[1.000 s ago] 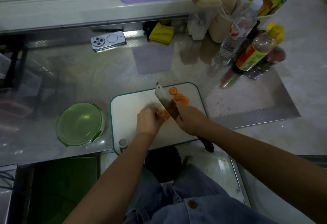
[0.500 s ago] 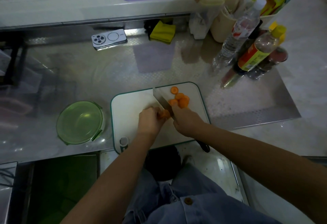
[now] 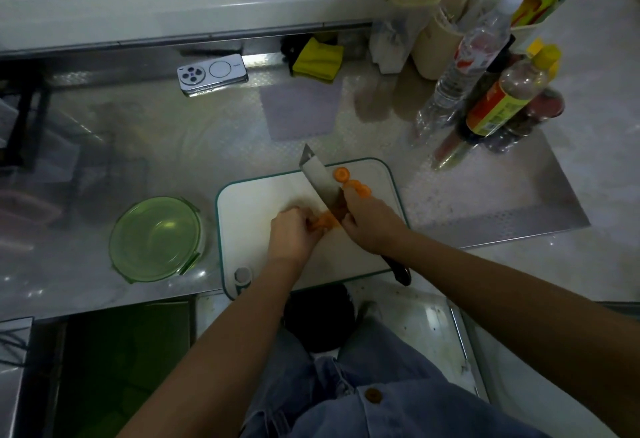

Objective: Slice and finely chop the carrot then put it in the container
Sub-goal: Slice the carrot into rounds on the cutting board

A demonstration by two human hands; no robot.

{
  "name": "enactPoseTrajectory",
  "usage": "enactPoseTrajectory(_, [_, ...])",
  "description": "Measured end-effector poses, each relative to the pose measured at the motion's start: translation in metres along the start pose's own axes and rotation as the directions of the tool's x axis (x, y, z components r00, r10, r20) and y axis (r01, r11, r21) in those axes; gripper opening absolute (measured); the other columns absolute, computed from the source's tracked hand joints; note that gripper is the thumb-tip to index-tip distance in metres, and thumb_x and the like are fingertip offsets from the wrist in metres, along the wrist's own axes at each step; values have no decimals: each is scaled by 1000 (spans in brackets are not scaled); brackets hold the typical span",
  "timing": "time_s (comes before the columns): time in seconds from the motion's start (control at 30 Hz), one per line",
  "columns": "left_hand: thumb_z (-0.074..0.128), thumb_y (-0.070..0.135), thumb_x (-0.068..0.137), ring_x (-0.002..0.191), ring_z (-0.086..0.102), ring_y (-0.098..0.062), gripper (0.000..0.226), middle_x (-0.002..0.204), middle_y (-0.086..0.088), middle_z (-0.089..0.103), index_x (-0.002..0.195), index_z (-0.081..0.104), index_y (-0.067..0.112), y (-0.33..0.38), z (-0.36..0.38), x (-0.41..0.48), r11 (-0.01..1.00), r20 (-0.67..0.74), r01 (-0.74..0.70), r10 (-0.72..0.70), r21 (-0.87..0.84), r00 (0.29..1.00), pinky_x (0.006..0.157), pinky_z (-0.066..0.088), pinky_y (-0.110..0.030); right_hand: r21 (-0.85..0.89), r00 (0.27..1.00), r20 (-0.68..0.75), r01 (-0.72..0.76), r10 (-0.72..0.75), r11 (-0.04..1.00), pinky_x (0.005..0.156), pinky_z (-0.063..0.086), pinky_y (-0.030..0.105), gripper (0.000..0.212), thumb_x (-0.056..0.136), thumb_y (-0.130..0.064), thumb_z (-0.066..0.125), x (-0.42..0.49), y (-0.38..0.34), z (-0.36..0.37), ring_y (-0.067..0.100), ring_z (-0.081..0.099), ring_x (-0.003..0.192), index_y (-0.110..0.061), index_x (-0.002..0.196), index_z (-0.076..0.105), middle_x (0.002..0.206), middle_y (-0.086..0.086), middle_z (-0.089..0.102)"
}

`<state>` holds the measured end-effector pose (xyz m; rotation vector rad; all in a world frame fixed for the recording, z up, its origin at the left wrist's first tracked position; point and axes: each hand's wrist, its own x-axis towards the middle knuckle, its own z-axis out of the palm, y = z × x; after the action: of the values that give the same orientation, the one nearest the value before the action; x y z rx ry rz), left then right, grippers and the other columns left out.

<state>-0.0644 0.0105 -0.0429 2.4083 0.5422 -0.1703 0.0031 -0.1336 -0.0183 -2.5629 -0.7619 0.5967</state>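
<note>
Where the frame looks down past two bare forearms, a steel counter [image 3: 173, 147] fills the middle of the view. At lower centre, a white cutting board [image 3: 256, 202] with a teal edge lies on it. Left of the board, apart from it, sits a round green container [image 3: 119, 230] with clip tabs, its own green floor showing bare. In the upper right stand a clear water bottle [image 3: 474, 57] and a yellow-capped bottle [image 3: 509, 98] with a red and yellow label, close together.

On the right side of the board, the right hand [image 3: 370, 226] is wrapped around a knife [image 3: 320, 181]. Its dark handle sticks out below the wrist, and its blade slants up toward the board's far edge. Just left of it, the left hand [image 3: 292, 233] curls its fingers over a carrot [image 3: 323, 220], pinning the stub to the board at its centre. The blade's heel meets the carrot's cut end, though the dim light leaves it unclear whether steel touches it.

A white phone [image 3: 213, 74] lies face down in the upper left centre. Beside the blade, a few round carrot slices [image 3: 356, 188] lie near the board's upper right corner.
</note>
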Motion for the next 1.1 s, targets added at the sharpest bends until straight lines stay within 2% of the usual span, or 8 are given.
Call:
enactPoseTrajectory(0.13, [75, 29, 77, 78, 61, -25, 17, 80, -6, 67, 75, 66, 15, 1, 0, 0, 1000, 4, 6, -6, -3, 1000, 72, 43, -30, -86, 994, 105, 26, -17, 996, 61, 33, 33, 37, 94, -18, 46, -7, -2, -9, 36, 55, 83, -5, 127, 38, 99, 18, 56])
enactPoseTrajectory(0.27, [74, 30, 78, 76, 61, -26, 19, 78, -7, 67, 75, 67, 12, 1, 0, 0, 1000, 4, -3, 4, -9, 1000, 74, 48, -32, -89, 989, 145, 9, 4, 996, 64, 35, 34, 50, 94, -21, 47, -12, -4, -8, 39, 57, 88, -9, 139, 30, 107, 22, 59])
enactPoseTrajectory(0.47, [74, 30, 78, 74, 60, -24, 19, 75, -5, 65, 73, 67, 13, 2, 1, -1, 1000, 2, -13, 13, -25, 1000, 71, 47, -31, -46, 975, 221, 25, -14, 999, 60, 32, 30, 47, 96, -20, 48, -19, 4, -14, 34, 57, 80, -1, 135, 31, 102, 23, 62])
enactPoseTrajectory(0.57, [74, 29, 79, 73, 59, -23, 19, 73, -3, 62, 71, 64, 14, 2, 0, -1, 1000, 9, -13, 13, -12, 1000, 67, 42, -28, -38, 979, 204, 16, -8, 999, 61, 34, 33, 47, 96, -20, 48, -14, 1, -8, 36, 58, 84, -2, 135, 31, 101, 22, 60])
enactPoseTrajectory(0.67, [72, 30, 80, 74, 56, -22, 23, 72, 0, 56, 68, 57, 18, 3, -2, -3, 1000, 10, -13, 13, 9, 1000, 64, 34, -26, -17, 983, 183, -8, 10, 1000, 67, 39, 35, 61, 93, -18, 48, -10, 2, 5, 38, 57, 92, -9, 146, 19, 108, 20, 57])
enactPoseTrajectory(0.8, [72, 32, 79, 75, 59, -27, 25, 73, -6, 63, 65, 56, 18, 2, -1, -2, 1000, 14, -23, 23, 5, 1000, 67, 41, -32, 30, 993, 112, -51, 47, 998, 64, 34, 33, 70, 91, -12, 47, -20, 6, 24, 37, 56, 85, -17, 151, 12, 103, 17, 57])
enactPoseTrajectory(0.97, [72, 32, 79, 76, 59, -26, 23, 76, -7, 65, 67, 59, 17, 1, -2, -2, 1000, 4, -29, 29, 5, 1000, 69, 42, -33, -19, 997, 73, -9, 10, 1000, 62, 33, 32, 56, 94, -17, 46, -13, 14, 23, 35, 57, 81, -9, 145, 25, 101, 17, 59])
enactPoseTrajectory(1.1, [73, 35, 78, 77, 60, -26, 22, 78, -6, 66, 69, 62, 18, -1, -1, 0, 1000, 12, -25, 25, 11, 1000, 70, 43, -31, 13, 1000, -6, 6, -6, 1000, 57, 32, 32, 48, 94, -18, 46, -5, 11, 10, 24, 48, 63, -5, 139, 32, 79, 10, 55])
